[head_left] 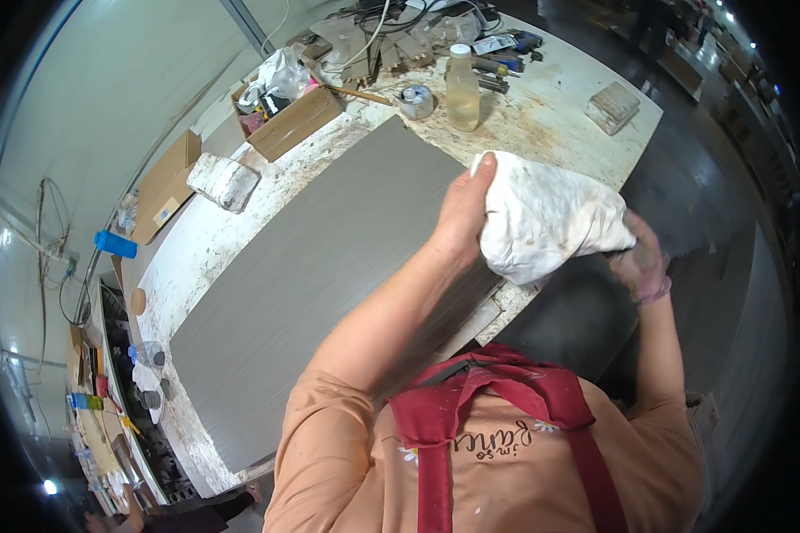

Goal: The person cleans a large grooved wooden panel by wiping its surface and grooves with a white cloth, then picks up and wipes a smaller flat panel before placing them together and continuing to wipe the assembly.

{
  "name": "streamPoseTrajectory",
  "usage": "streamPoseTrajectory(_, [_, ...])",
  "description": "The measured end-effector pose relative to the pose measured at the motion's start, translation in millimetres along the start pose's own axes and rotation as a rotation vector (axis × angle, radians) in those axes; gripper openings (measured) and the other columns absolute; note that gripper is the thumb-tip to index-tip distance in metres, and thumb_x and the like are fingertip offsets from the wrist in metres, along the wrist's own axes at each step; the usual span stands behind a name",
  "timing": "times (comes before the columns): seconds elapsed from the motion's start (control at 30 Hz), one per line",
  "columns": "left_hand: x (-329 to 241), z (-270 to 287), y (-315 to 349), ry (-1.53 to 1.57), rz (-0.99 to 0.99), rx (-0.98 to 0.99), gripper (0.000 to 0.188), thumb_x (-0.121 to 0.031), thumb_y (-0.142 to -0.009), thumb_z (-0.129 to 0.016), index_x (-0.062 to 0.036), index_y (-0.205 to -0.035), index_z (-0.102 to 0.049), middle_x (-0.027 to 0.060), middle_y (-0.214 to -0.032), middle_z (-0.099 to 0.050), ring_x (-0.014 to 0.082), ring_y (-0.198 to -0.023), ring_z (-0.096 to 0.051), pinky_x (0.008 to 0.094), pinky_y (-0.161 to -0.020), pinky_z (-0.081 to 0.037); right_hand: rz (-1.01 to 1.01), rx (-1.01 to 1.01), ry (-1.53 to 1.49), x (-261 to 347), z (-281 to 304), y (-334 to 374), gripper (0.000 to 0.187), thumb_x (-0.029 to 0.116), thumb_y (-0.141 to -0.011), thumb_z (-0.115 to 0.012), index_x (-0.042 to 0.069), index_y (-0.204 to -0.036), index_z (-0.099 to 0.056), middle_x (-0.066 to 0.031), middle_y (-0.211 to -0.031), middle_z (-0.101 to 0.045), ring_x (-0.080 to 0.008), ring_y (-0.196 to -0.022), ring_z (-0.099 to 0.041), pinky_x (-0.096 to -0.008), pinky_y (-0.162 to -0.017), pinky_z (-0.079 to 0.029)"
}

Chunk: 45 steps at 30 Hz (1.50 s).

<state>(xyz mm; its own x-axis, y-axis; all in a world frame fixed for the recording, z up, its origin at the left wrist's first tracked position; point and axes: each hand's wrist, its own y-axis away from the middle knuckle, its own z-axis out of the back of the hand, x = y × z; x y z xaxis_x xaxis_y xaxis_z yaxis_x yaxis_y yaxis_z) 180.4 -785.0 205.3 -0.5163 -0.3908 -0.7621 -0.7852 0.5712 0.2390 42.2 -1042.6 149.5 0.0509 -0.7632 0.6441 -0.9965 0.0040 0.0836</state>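
Observation:
A bulky white cloth (551,218), folded and lightly stained, is held up between my two hands over the table's right edge. My left hand (465,209) is closed on its left end, the thumb lying on top and the other fingers hidden. At the cloth's narrow right end, my right hand (642,259) has its fingers closed on the corner; it is slightly blurred, and something pinkish-purple circles the wrist. Below and left of the cloth, a large flat grey panel (320,266) with a fine linear grain lies across the table.
The stained white table (564,89) carries a clear bottle (462,89) of yellowish liquid, a tape roll (415,101), an open cardboard box (295,124), a wrapped white block (224,181) and a wrapped stack (612,107). Cables and tools clutter the far end. A blue bottle (116,244) is at left.

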Motion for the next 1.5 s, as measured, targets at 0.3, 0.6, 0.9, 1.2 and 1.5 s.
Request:
streamPoseTrajectory(0.3, [14.4, -11.8, -17.7, 0.443, 0.426, 0.246, 0.049, -0.047, -0.092, -0.054, -0.0023, -0.114, -0.058, 0.0109, -0.107, -0.066, 0.024, -0.093, -0.064, 0.0362, -0.085, -0.051, -0.242, 0.316, -0.252, -130.4, -4.7, -25.6, 0.061, 0.046, -0.097, -0.037, 0.014, -0.147, -0.024, -0.0051, -0.151, -0.029, -0.0216, -0.139, -0.028, -0.0389, -0.114, -0.023])
streamPoseTrajectory(0.6, [-44.8, 47.2, -41.2, -0.24, -0.026, -0.127, 0.033, -0.031, -0.098, -0.049, -0.0058, -0.118, -0.052, 0.0041, -0.103, -0.062, 0.0142, -0.097, -0.059, 0.0292, -0.084, -0.047, 0.281, 0.156, 1.142, -65.9, -57.1, -106.2, 0.05, 0.031, -0.096, -0.044, 0.001, -0.136, -0.04, -0.0138, -0.132, -0.05, -0.0242, -0.119, -0.051, -0.0347, -0.101, -0.04])
streamPoseTrajectory(0.9, [-17.7, 171.3, -66.8, -0.432, -0.005, -0.336, 0.023, -0.029, -0.095, -0.054, -0.0092, -0.105, -0.058, -0.0003, -0.091, -0.058, 0.0101, -0.085, -0.058, 0.0245, -0.072, -0.046, 0.769, -0.036, 1.5, 63.4, -94.5, -319.3, 0.058, 0.02, -0.085, -0.065, 0.009, -0.136, -0.04, -0.0119, -0.128, -0.054, -0.0282, -0.11, -0.057, -0.039, -0.098, -0.043])
streamPoseTrajectory(1.2, [-9.4, 145.2, -122.3, -0.999, -0.353, -0.163, 0.026, -0.02, -0.092, -0.057, 0.001, -0.106, -0.061, 0.0158, -0.096, -0.066, 0.0237, -0.088, -0.062, 0.0313, -0.08, -0.048, 1.031, 0.014, 2.143, -7.4, -50.9, -389.0, 0.043, 0.018, -0.074, -0.074, 0.014, -0.115, -0.059, -0.0135, -0.125, -0.052, -0.0347, -0.113, -0.05, -0.0408, -0.094, -0.044])
streamPoseTrajectory(1.5, [19.0, 105.0, -216.0, -1.365, -0.834, -0.023, 0.054, -0.022, -0.079, -0.069, -0.0007, -0.124, -0.047, 0.0206, -0.12, -0.053, 0.0361, -0.108, -0.054, 0.04, -0.094, -0.044, 0.948, -0.033, 1.914, -10.8, -32.8, -251.9, 0.047, -0.001, -0.069, -0.067, 0.01, -0.115, -0.06, -0.0163, -0.121, -0.049, -0.0356, -0.112, -0.049, -0.0411, -0.097, -0.041])
